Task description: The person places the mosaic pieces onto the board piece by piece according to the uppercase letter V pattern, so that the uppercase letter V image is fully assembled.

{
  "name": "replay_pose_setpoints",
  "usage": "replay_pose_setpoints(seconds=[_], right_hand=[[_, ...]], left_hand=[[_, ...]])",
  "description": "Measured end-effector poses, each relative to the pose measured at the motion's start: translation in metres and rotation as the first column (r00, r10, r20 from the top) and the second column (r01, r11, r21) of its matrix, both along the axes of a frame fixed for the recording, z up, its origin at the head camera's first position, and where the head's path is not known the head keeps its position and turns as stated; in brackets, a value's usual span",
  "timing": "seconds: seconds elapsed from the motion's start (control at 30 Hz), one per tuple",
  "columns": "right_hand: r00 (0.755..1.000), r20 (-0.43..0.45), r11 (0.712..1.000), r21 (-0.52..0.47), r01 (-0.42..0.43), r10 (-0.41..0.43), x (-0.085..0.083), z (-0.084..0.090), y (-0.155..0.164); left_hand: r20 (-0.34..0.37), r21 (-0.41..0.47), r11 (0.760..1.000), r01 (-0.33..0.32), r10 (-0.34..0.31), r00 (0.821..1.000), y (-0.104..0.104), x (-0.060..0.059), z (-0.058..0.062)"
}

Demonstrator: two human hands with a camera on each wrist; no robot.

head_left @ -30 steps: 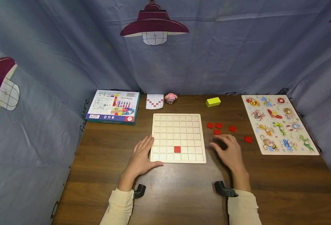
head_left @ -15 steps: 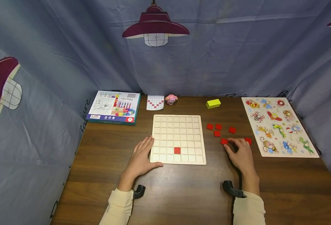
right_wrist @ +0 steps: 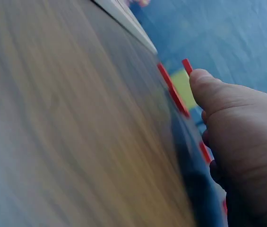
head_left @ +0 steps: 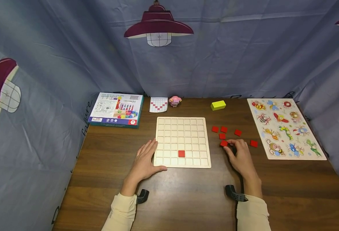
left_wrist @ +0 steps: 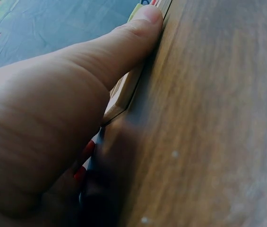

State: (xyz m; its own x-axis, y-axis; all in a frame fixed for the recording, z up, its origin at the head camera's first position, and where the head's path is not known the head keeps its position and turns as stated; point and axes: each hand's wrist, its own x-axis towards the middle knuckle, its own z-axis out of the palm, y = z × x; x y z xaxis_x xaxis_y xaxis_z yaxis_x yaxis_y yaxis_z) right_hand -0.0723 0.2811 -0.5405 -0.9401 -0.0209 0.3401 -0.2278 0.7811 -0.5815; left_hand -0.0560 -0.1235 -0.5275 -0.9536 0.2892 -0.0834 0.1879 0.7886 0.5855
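Observation:
My left hand (head_left: 143,162) lies along the left edge of a square wooden grid board (head_left: 184,117), fingers extended, the thumb along its front edge. The left wrist view shows that thumb (left_wrist: 124,45) against the board's side (left_wrist: 124,94). One red square tile (head_left: 181,153) sits in a cell of the board's second row from the front. To the right of the board, my right hand (head_left: 241,158) pinches another red tile (head_left: 224,143) between thumb and fingers. In the right wrist view this tile (right_wrist: 186,66) shows raised at the thumb's tip.
Several loose red tiles (head_left: 238,132) lie around the right hand. Behind the board are a pattern card (head_left: 159,104), a pink figurine (head_left: 175,101) and a yellow block (head_left: 218,105). A boxed toy set (head_left: 116,110) stands back left, an insect puzzle board (head_left: 286,128) at right.
My right hand moved rightward onto a red tile, then came slightly back left with the tile pinched at its fingertips. My left hand has stayed at the board's edge.

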Motion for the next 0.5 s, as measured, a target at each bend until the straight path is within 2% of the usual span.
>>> replay_pose_setpoints(seconds=[0.5], right_hand=[[0.988, -0.025, 0.985, -0.076, -0.156, 0.155, -0.016, 0.011, -0.072]], left_hand=[[0.004, -0.004, 1.0, 0.006, -0.006, 1.0, -0.001, -0.001, -0.001]])
